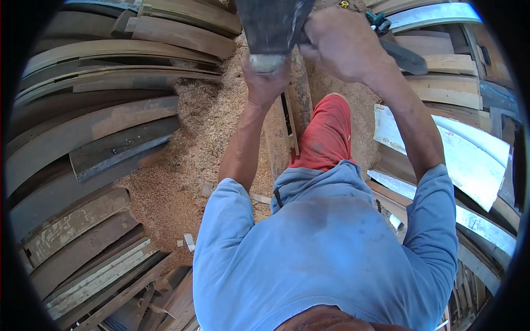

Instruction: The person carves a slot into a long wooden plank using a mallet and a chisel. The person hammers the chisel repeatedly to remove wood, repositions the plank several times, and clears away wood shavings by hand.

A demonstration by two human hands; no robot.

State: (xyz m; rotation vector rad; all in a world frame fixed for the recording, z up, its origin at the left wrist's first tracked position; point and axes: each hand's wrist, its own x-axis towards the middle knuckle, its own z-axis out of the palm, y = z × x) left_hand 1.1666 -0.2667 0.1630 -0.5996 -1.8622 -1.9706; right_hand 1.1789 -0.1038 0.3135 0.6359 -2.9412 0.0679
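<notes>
A dark, flat-sided object (pixel 274 25) with scuffed faces rises at the top middle, cut off by the picture's edge. Its kind cannot be made out. At its near end is a pale, rounded part (pixel 266 63). My left hand (pixel 266 83) is closed around that end from below, somewhat smeared by motion. Against the object's right side, my right hand (pixel 349 45) is curled into a fist, its fingers pressed near the dark edge. What sits inside the fist is mostly hidden. Below the hands, a narrow wooden piece (pixel 289 124) with a dark slot lies beside my red-clad leg (pixel 329 132).
Wood shavings (pixel 165 193) cover the floor at left. Stacked boards (pixel 127 118) line the left side; more planks (pixel 444 91) and a pale sheet (pixel 441 149) lie right. Beyond my right hand are a green-and-black tool (pixel 379 23) and a dark, blade-like piece (pixel 407 59).
</notes>
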